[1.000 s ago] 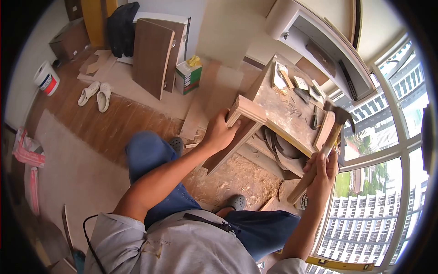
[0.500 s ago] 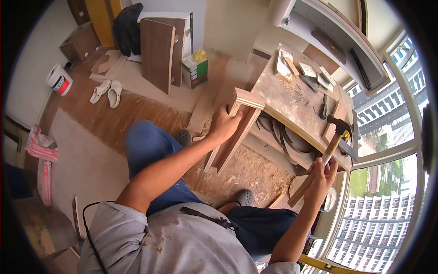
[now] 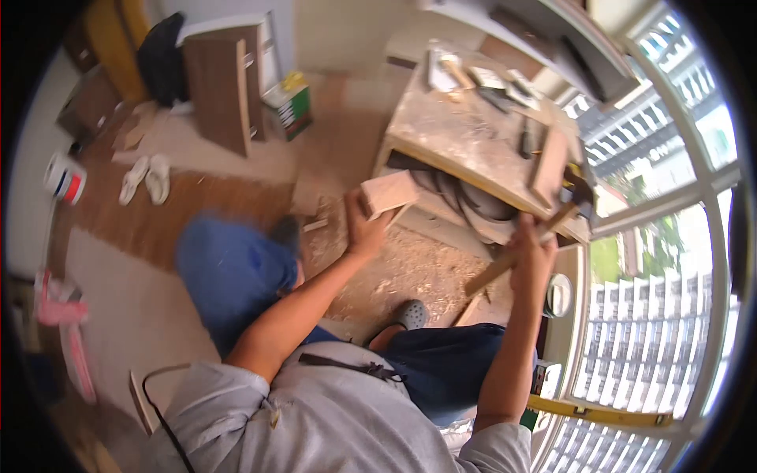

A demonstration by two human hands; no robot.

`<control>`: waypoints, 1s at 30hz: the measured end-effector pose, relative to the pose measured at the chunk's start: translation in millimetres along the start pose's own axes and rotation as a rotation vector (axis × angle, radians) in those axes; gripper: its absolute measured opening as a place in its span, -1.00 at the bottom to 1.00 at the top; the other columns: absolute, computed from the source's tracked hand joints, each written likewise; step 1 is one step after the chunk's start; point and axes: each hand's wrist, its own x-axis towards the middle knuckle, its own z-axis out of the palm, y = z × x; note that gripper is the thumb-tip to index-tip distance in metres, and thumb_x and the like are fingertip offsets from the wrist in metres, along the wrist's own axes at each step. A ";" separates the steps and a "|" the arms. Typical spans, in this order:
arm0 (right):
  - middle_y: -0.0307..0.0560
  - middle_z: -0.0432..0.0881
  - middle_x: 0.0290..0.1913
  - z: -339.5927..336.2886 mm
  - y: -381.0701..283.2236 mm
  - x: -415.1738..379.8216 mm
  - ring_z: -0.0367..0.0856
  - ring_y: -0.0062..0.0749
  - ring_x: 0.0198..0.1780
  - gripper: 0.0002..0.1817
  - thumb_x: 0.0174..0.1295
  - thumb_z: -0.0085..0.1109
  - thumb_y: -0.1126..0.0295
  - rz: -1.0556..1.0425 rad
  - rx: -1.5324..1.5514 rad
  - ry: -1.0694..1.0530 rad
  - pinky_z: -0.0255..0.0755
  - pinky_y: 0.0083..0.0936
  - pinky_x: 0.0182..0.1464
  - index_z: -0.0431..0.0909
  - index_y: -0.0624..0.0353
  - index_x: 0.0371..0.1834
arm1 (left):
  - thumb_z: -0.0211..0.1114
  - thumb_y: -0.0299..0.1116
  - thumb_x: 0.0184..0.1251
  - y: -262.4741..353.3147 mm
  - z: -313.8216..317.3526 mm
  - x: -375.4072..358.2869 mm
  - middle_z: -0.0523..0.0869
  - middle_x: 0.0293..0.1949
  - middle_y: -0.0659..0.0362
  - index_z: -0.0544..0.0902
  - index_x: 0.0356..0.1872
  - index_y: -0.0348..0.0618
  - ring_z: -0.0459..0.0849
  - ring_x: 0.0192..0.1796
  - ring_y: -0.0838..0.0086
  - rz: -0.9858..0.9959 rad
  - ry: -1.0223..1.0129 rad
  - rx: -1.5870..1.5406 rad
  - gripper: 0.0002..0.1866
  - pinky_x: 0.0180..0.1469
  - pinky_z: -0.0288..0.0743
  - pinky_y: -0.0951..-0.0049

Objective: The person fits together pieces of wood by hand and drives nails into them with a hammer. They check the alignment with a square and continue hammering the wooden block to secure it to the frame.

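Near the middle of the frame, the left hand (image 3: 367,232) grips a wooden piece (image 3: 392,191), its fingers bent around the near side and only as far apart as the wood is thick. Right of centre, the right hand (image 3: 535,251) has its fingers wrapped around the handle of a hammer (image 3: 493,273), whose dark head points to the right, near the table's right corner. The hammer and the wooden piece are well apart.

The table (image 3: 441,130) fills the upper middle, dusty on top, with a wood strip (image 3: 550,164) and a dark tool (image 3: 526,140) lying toward its right side. Dark curved strips (image 3: 461,199) sit in the opening under the top. Wood shavings (image 3: 394,264) cover the floor below. At the left are 2 white clogs (image 3: 156,180) and a bucket (image 3: 65,178); a yellow level (image 3: 603,414) lies at the lower right. Blur softens the small details.
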 end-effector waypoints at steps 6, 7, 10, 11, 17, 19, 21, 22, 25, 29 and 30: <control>-0.10 0.69 -0.48 18.2 -28.4 64.8 0.64 -0.52 -0.44 -0.74 0.35 0.40 0.28 -0.330 -0.736 0.011 0.52 -0.42 -0.33 0.77 0.28 -0.11 | 0.69 -0.35 0.14 -69.9 -6.7 3.7 0.53 0.03 0.03 0.43 0.15 -0.20 0.55 0.12 0.19 0.056 0.039 0.038 -0.34 0.26 0.43 0.14; 0.02 0.70 -0.50 27.1 -26.6 75.4 0.67 -0.41 -0.43 -0.73 0.31 0.39 0.25 -0.389 -0.750 0.042 0.53 -0.31 -0.27 0.78 0.26 -0.16 | 0.70 -0.35 0.14 -75.5 -7.6 5.9 0.52 0.02 0.03 0.43 0.15 -0.20 0.56 0.12 0.15 0.057 0.065 0.101 -0.34 0.26 0.43 0.12; 0.17 0.77 -0.41 44.5 -0.6 126.4 0.79 -0.07 -0.33 -0.70 0.30 0.37 0.19 -0.309 -0.834 0.035 0.59 -0.15 -0.17 0.79 0.25 -0.19 | 0.72 -0.23 0.14 -83.0 -5.7 9.4 0.50 -0.05 0.05 0.46 0.06 -0.23 0.49 0.03 0.20 0.112 0.131 0.129 -0.36 0.17 0.39 0.18; 0.17 0.77 -0.41 48.9 4.9 141.3 0.79 -0.07 -0.33 -0.70 0.30 0.37 0.19 -0.315 -0.841 0.042 0.59 -0.15 -0.17 0.79 0.25 -0.19 | 0.71 -0.23 0.16 -87.5 -8.0 10.1 0.49 -0.06 0.04 0.46 0.07 -0.23 0.51 0.03 0.15 0.139 0.114 0.137 -0.36 0.15 0.40 0.14; 0.33 0.78 -0.32 97.5 16.5 176.5 0.78 0.27 -0.16 -0.61 0.22 0.39 0.09 -0.393 -1.186 -0.017 0.60 0.04 -0.03 0.80 0.26 -0.22 | 0.70 -0.28 0.16 -108.5 -22.6 8.7 0.52 0.05 -0.02 0.42 0.16 -0.24 0.56 0.11 0.11 0.195 -0.021 0.267 -0.31 0.19 0.43 0.07; 0.37 0.77 -0.31 112.9 25.5 180.5 0.79 0.25 -0.19 -0.55 0.23 0.39 0.07 -0.437 -1.291 0.064 0.61 0.03 -0.05 0.77 0.36 -0.26 | 0.75 -0.20 0.03 -111.0 -19.4 8.3 0.53 -0.02 -0.06 0.43 0.10 -0.24 0.53 0.05 0.02 0.181 0.003 0.130 -0.26 0.13 0.40 0.01; 0.48 0.74 -0.27 105.2 46.2 203.0 0.80 0.27 -0.21 -0.49 0.27 0.32 0.08 -0.510 -1.264 -0.145 0.64 0.03 -0.10 0.71 0.48 -0.33 | 0.76 -0.18 0.01 -114.5 -29.8 -3.0 0.53 -0.01 -0.08 0.43 0.10 -0.24 0.51 0.07 -0.02 0.162 -0.019 0.168 -0.24 0.16 0.38 -0.02; 0.50 0.74 -0.26 109.1 51.6 200.9 0.80 0.33 -0.17 -0.55 0.26 0.26 0.15 -0.520 -1.214 -0.077 0.64 0.05 -0.09 0.72 0.48 -0.31 | 0.72 -0.26 0.09 -108.8 -36.5 -1.1 0.52 0.07 -0.07 0.41 0.19 -0.25 0.53 0.15 0.02 0.186 -0.077 0.324 -0.25 0.26 0.38 -0.02; 0.51 0.74 -0.13 122.5 37.2 186.2 0.74 0.40 0.02 -0.63 0.28 0.13 0.22 -0.481 -1.365 -0.005 0.60 0.14 0.10 0.74 0.37 -0.25 | 0.72 -0.25 0.07 -82.8 -48.7 9.6 0.50 0.11 -0.10 0.39 0.25 -0.24 0.49 0.20 -0.03 0.230 -0.103 0.337 -0.19 0.31 0.34 -0.02; 0.49 0.75 -0.08 134.1 28.8 186.3 0.74 0.38 0.08 -0.61 0.30 0.10 0.24 -0.366 -1.441 0.008 0.61 0.09 0.17 0.77 0.39 -0.17 | 0.72 -0.29 -0.01 -61.0 -59.3 5.4 0.45 0.18 -0.12 0.34 0.34 -0.25 0.44 0.27 -0.05 0.296 -0.105 0.344 -0.09 0.36 0.32 -0.05; 0.48 0.75 -0.06 136.9 25.0 180.2 0.74 0.37 0.10 -0.60 0.31 0.09 0.24 -0.347 -1.438 -0.002 0.60 0.07 0.18 0.77 0.39 -0.15 | 0.72 -0.29 -0.04 -60.5 -61.9 1.9 0.44 0.21 -0.12 0.32 0.37 -0.27 0.42 0.30 -0.07 0.267 -0.119 0.330 -0.04 0.39 0.31 -0.07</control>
